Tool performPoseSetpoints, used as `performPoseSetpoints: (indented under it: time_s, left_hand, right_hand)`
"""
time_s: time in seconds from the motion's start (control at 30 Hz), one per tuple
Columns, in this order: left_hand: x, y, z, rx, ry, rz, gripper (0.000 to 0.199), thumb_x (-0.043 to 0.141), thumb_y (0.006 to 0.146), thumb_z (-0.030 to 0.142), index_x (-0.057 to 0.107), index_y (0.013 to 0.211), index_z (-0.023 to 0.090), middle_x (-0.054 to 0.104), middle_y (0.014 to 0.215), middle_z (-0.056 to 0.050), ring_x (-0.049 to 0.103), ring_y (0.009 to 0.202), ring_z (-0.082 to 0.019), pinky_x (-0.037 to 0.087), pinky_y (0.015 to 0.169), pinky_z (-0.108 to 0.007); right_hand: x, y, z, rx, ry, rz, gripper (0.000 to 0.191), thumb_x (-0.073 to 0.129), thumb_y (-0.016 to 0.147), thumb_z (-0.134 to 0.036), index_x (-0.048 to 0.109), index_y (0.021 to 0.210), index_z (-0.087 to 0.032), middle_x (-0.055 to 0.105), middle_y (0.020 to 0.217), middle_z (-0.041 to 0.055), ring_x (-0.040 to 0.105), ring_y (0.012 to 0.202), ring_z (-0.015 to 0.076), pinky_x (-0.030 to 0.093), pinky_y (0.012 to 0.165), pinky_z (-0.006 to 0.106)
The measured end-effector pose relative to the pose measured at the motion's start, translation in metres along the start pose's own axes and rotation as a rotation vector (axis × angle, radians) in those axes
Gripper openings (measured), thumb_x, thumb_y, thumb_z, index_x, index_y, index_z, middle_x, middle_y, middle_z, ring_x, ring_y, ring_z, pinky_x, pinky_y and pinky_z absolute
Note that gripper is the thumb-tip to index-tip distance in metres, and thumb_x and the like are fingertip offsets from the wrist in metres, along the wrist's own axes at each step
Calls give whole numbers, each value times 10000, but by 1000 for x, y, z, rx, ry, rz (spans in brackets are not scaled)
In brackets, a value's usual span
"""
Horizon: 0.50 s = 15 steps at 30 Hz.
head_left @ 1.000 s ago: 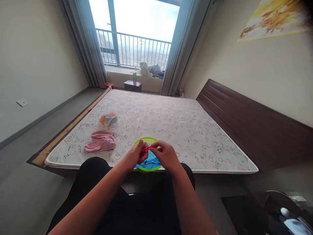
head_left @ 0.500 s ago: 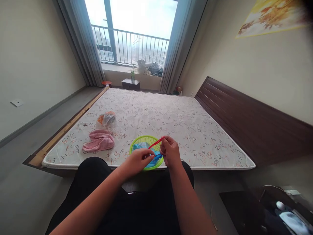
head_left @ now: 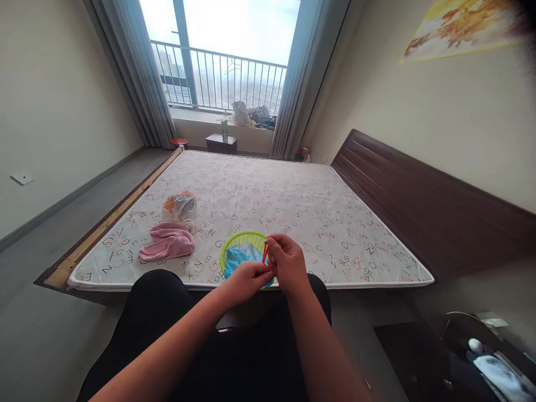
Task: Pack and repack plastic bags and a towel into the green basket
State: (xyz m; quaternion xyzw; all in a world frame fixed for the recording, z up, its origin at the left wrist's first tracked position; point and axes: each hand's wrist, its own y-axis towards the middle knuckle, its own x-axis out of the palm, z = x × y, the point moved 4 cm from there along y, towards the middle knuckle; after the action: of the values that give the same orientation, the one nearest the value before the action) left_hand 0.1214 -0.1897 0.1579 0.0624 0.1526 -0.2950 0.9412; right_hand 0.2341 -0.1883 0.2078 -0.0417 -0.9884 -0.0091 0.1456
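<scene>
Mattress (head_left: 268, 190), pink cloth (head_left: 166, 243), green basket (head_left: 243, 240), bag (head_left: 179, 207) perhaps

Before me, a round plastic basket (head_left: 243, 237) on the mattress (head_left: 268, 190), at its near edge; to its left a towel (head_left: 166, 243), behind that a plastic bag (head_left: 180, 209).

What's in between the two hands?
In the head view, a thin red stick sits between the left hand and the right hand, just above crumpled blue plastic in a green basket.
</scene>
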Motion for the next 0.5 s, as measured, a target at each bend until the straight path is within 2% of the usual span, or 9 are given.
performPoseSetpoints:
  time_s: [0.1, 0.17, 0.23, 0.33, 0.4, 0.5]
  left_hand:
    - [-2, -3, -1, -9, -1, -48, 312, 579, 918, 407, 605, 717, 170, 507, 641, 18, 412, 619, -124, 300, 575, -261]
    - [-5, -5, 1, 8, 23, -79, 300, 591, 918, 404, 602, 727, 173, 503, 646, 23, 410, 627, -123, 303, 587, -260]
    - [-10, -9, 2, 29, 14, -94, 332, 574, 934, 426, 588, 720, 173, 501, 657, 22, 416, 641, -124, 319, 606, -260]
    - [-20, -12, 0, 38, -102, -52, 400, 512, 966, 500, 572, 744, 173, 505, 700, 14, 433, 667, -127, 356, 635, -262]
    - [-24, -13, -5, 22, -193, -7, 425, 493, 971, 547, 567, 779, 176, 502, 717, 11, 438, 672, -128, 373, 639, -264]
    - [-24, -11, -12, 12, -258, 28, 445, 496, 967, 582, 551, 790, 178, 496, 729, 7, 430, 666, -127, 378, 624, -268]
  right_hand:
    - [1, 2, 4, 29, 27, -32, 290, 748, 815, -489, 645, 871, -224, 484, 529, -83, 355, 400, 75, 281, 382, 219]
    - [-3, 6, 4, -4, 35, -6, 287, 767, 806, -476, 651, 856, -218, 525, 566, -65, 436, 456, 87, 368, 433, 220]
    - [-11, 11, 3, -28, 94, 68, 309, 771, 796, -492, 651, 840, -211, 619, 685, -18, 545, 576, 111, 468, 532, 233]
    - [-22, 16, 6, 18, 226, 124, 355, 706, 828, -564, 647, 928, -229, 721, 997, 58, 659, 789, 167, 554, 662, 286]
    - [-22, 16, 8, 62, 217, 52, 351, 668, 865, -571, 643, 1027, -261, 717, 1158, 65, 688, 925, 195, 568, 722, 307]
    - [-9, 10, 14, 143, 24, -229, 362, 723, 852, -521, 677, 1111, -272, 717, 1199, 61, 679, 1049, 211, 562, 791, 302]
